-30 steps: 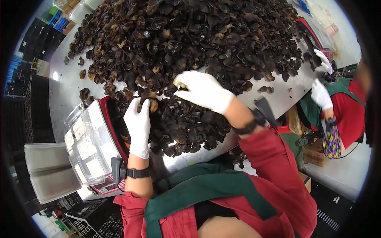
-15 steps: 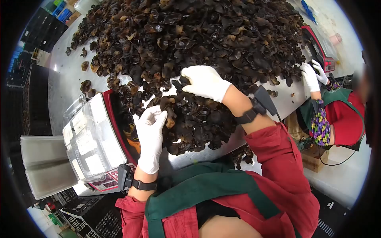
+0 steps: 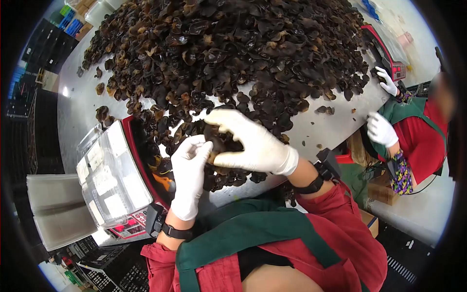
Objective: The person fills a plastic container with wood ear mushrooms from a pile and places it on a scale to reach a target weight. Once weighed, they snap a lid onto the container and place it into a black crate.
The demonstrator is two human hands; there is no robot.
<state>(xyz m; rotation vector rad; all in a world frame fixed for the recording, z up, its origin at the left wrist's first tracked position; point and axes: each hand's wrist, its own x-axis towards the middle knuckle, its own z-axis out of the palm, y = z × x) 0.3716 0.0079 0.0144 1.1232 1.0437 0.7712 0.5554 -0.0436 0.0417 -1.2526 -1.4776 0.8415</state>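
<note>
White-gloved right hand (image 3: 253, 143) curled from above over a clump of wood ear mushrooms (image 3: 220, 138), fingers wrapped round it, grasping. Gloved left hand (image 3: 189, 173) with fingertips bunched, pressed against the near side of the same clump; closed on a piece or only touching, cannot tell. Clump at the near fringe of the pile of wood ear mushrooms (image 3: 243, 48), just beside the scale (image 3: 114, 170), low over the desk (image 3: 323, 129).

Pile dark, curled, dry-looking, spread over most of the steel desk; loose pieces scattered round its edge. Scale to the left of both hands: red trim, clear plastic cover on top. A few mushrooms lying against its right side. Stack of clear bags (image 3: 56, 207) left of the scale. Black wristband (image 3: 177, 231) on the left wrist, second wristband (image 3: 316, 182) with a small dark device on the right. Red sleeves, green apron (image 3: 253, 231).

Far right: co-worker in red top, green apron, white gloves. Co-worker's far hand (image 3: 387, 81) at the pile's edge, near a second scale (image 3: 384, 46). Co-worker's near hand (image 3: 381, 129) at the desk's edge, close to the body.
</note>
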